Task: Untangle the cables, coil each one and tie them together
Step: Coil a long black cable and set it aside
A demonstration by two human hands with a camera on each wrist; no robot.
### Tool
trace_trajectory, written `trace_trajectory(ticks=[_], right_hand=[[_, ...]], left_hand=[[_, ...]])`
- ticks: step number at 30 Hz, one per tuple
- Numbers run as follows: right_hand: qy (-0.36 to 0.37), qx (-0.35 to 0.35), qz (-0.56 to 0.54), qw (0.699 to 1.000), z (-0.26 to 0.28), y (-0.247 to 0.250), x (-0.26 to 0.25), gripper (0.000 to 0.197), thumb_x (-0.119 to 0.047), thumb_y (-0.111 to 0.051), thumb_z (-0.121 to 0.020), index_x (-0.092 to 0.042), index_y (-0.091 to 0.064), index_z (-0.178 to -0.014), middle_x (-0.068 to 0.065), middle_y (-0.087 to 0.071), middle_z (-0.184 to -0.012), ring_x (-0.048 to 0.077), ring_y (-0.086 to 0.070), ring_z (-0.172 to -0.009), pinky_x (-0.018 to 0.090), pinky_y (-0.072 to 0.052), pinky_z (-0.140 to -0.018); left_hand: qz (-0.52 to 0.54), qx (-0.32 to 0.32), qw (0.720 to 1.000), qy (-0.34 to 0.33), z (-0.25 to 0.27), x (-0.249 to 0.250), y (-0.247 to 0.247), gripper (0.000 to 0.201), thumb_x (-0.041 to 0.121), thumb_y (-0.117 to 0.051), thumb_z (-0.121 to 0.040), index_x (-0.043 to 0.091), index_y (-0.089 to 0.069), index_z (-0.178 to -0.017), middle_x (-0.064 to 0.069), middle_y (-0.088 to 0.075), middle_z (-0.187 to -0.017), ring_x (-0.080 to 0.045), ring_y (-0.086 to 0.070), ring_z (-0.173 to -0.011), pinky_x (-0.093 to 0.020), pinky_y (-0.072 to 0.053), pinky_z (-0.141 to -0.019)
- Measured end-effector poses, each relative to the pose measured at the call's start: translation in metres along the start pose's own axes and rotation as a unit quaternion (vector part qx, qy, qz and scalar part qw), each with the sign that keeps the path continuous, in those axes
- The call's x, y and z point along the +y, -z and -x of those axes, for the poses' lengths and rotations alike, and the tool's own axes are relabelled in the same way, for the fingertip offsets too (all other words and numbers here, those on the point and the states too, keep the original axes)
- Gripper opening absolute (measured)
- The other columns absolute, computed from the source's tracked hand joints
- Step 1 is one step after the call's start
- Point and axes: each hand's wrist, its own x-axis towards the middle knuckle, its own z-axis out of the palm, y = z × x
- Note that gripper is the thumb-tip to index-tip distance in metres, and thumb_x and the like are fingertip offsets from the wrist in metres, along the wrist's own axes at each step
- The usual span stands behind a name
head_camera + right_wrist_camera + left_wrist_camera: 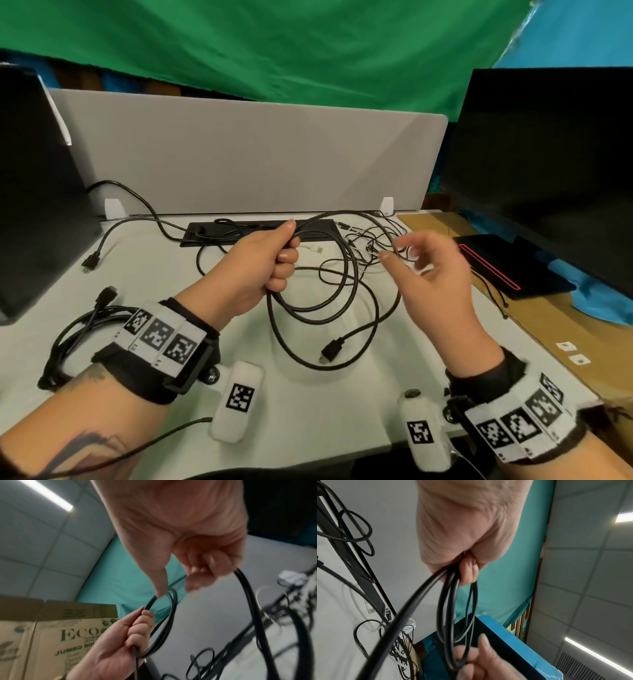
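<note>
Above the desk [308, 411], left hand [270, 267] fingers grip cable loops [318, 291]; right hand [431, 270] fingers' hold is blurred, though its wrist view shows cable.

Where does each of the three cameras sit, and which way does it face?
Head: worn on the head, looks forward and down at the pale desk; both forearms, left hand and right hand show.
Left wrist: looks along the left hand, which grips the thick black cable loops; right-hand fingers show below.
Right wrist: looks along the right hand, cable across its fingers; left hand shows.
Shared: all three show both hands and the coil.
</note>
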Motion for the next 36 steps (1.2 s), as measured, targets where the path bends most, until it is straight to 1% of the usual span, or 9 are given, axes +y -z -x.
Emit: trace_trajectory(ticks=[3,5,9,17,22,27,30,33,36], right_hand=[[-0.126,-0.229,-0.008,0.965,0.008,-0.005,-0.006,0.029,-0.048,-0.072,-0.085,-0.021,-0.07,-0.094,0.002,-0.066,-0.068,0.009,-0.056,-0.053,0.026,-0.046,-0.054],[-0.183,-0.309,-0.097,0.928,0.014,-0.012,-0.009,0.029,-0.032,-0.065,-0.095,-0.003,-0.068,-0.094,0.009,-0.069,-0.067,0.014,-0.061,-0.05,0.025,-0.045,-0.047],[-0.287,-0.295,-0.279,0.868,0.025,-0.025,-0.016,0.008,-0.007,-0.055,-0.101,0.001,-0.054,-0.099,0.02,-0.07,-0.072,0.025,-0.071,-0.059,0.026,-0.057,-0.052],[-0.376,-0.242,-0.4,0.8,0.032,-0.035,-0.015,0.025,0.002,-0.059,-0.096,-0.008,-0.039,-0.108,0.031,-0.072,-0.082,0.034,-0.075,-0.071,0.028,-0.059,-0.054],[-0.319,-0.266,-0.251,0.874,0.027,-0.032,-0.009,0.05,-0.011,-0.077,-0.086,-0.009,-0.041,-0.121,0.013,-0.073,-0.091,0.023,-0.073,-0.072,0.029,-0.053,-0.052],[-0.117,-0.021,-0.083,0.989,0.012,-0.016,-0.004,0.071,-0.034,-0.092,-0.066,-0.031,-0.04,-0.114,-0.001,-0.05,-0.105,0.01,-0.05,-0.08,0.023,-0.046,-0.068],[-0.034,0.036,-0.046,0.998,0.009,-0.009,0.0,0.08,-0.054,-0.089,-0.061,-0.043,-0.034,-0.117,-0.004,-0.039,-0.121,0.012,-0.045,-0.106,0.023,-0.043,-0.085],[-0.067,0.052,0.012,0.996,0.005,-0.008,0.007,0.072,-0.065,-0.075,-0.072,-0.047,-0.034,-0.129,-0.007,-0.031,-0.136,0.015,-0.037,-0.125,0.038,-0.038,-0.107],[-0.127,-0.01,-0.012,0.992,-0.004,-0.007,0.013,0.034,-0.051,-0.06,-0.093,-0.033,-0.054,-0.122,-0.009,-0.056,-0.129,0.013,-0.052,-0.119,0.034,-0.045,-0.096]], left_hand=[[0.049,0.002,0.999,-0.017,0.0,0.001,-0.001,0.033,0.041,-0.041,-0.106,0.017,-0.049,-0.085,0.009,-0.031,-0.058,-0.004,-0.02,-0.043,-0.015,-0.018,-0.036],[0.067,-0.003,0.997,-0.026,0.001,0.001,-0.003,0.033,0.041,-0.042,-0.106,0.016,-0.051,-0.086,0.009,-0.032,-0.058,-0.004,-0.02,-0.044,-0.015,-0.018,-0.037],[0.098,-0.005,0.994,-0.045,0.002,-0.005,-0.01,0.036,0.043,-0.043,-0.105,0.013,-0.056,-0.091,0.009,-0.032,-0.058,-0.003,-0.023,-0.042,-0.014,-0.021,-0.035],[0.106,-0.031,0.992,-0.068,0.006,-0.021,-0.026,0.046,0.049,-0.037,-0.104,0.011,-0.061,-0.093,0.007,-0.033,-0.058,-0.003,-0.023,-0.041,-0.015,-0.022,-0.035],[0.078,-0.073,0.994,-0.004,0.006,-0.018,-0.018,0.034,0.046,-0.043,-0.103,0.016,-0.054,-0.088,0.008,-0.027,-0.056,-0.003,-0.019,-0.041,-0.015,-0.017,-0.034],[0.009,-0.11,0.994,0.021,0.005,-0.009,-0.011,0.032,0.049,-0.055,-0.093,0.023,-0.054,-0.075,0.01,-0.028,-0.058,-0.003,-0.019,-0.043,-0.013,-0.018,-0.033],[0.013,-0.091,0.996,0.006,0.004,-0.004,-0.006,0.034,0.046,-0.055,-0.096,0.025,-0.055,-0.069,0.01,-0.033,-0.063,-0.003,-0.024,-0.049,-0.012,-0.018,-0.033],[0.028,-0.084,0.996,-0.022,0.004,0.002,0.0,0.034,0.045,-0.053,-0.097,0.025,-0.054,-0.069,0.009,-0.035,-0.065,-0.003,-0.028,-0.051,-0.011,-0.017,-0.033],[0.067,-0.071,0.994,-0.052,0.005,0.009,0.005,0.035,0.044,-0.047,-0.102,0.024,-0.049,-0.073,0.01,-0.032,-0.066,-0.002,-0.025,-0.049,-0.01,-0.014,-0.035]])
